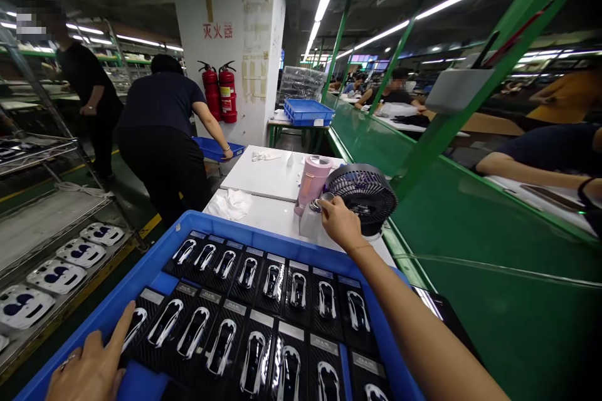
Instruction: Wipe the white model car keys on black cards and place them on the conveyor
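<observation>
A blue tray (155, 263) sits in front of me, packed with several black cards that each carry a white, car-shaped part (263, 319). My left hand (94, 366) rests on the tray's near left corner, fingers stretched out, forefinger lying on a card. My right hand (339, 220) reaches past the tray's far edge and pinches the metal cap of a small white bottle (309, 222). The bottle stands on the white table beside a pink cup (311, 183) and a small black desk fan (362, 195).
The white table (263, 178) carries a crumpled white cloth (234, 203). A green conveyor belt (470, 244) runs along the right, with seated workers behind it. On the left a wire rack (56, 263) holds white parts. Two people stand ahead left near red fire extinguishers (221, 91).
</observation>
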{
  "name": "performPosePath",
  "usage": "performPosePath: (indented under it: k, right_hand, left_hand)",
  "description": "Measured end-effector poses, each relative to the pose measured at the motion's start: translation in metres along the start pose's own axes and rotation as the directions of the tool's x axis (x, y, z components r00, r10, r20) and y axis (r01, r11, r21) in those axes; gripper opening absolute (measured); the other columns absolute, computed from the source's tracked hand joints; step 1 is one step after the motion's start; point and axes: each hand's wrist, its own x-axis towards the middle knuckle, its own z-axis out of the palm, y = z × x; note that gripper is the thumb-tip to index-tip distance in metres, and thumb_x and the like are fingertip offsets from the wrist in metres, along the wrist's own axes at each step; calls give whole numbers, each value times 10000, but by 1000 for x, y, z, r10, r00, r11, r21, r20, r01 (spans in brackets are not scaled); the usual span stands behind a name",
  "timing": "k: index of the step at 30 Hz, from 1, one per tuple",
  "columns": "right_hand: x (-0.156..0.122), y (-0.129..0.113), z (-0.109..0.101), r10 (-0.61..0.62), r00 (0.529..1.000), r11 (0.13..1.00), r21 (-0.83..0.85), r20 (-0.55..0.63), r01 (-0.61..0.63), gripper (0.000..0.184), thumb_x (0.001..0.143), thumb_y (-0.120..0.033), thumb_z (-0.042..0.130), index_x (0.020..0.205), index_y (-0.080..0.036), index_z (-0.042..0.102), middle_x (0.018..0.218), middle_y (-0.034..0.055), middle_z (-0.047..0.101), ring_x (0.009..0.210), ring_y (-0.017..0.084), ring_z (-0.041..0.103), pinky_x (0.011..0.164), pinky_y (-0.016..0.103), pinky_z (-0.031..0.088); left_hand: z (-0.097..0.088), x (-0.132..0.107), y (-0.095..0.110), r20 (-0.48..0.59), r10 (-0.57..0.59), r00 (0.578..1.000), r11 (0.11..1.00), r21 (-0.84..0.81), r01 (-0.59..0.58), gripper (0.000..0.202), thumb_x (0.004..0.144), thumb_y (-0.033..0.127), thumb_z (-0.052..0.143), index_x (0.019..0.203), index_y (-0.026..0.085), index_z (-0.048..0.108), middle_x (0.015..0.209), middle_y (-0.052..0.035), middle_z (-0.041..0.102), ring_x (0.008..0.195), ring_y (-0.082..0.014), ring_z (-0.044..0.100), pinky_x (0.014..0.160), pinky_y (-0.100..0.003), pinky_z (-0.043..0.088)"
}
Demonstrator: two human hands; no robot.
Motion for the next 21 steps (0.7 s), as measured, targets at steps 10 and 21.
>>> performPosePath:
  k: [10,21]
  right_hand:
    - [1,2,0,-8,1000,1000,4,-3,8,286,923,-304,490,1170,-160,496,1094,77,537,862,176,577,729,351,510]
    - [1,4,0,-22,1000,1000,7,-10,22,277,924,-303,488,1161,-160,502,1081,75,543,846,169,580,718,341,514]
  left_hand:
    - [6,-5,0,81,54,995,985,161,-67,634,793,145,289,1402,270,166,804,-84,532,790,-278,583,684,-415,401]
    - [-10,-7,9,66,-29,997,990,138,19,719,732,207,358,1414,238,131,880,-100,504,692,-255,575,692,-429,407]
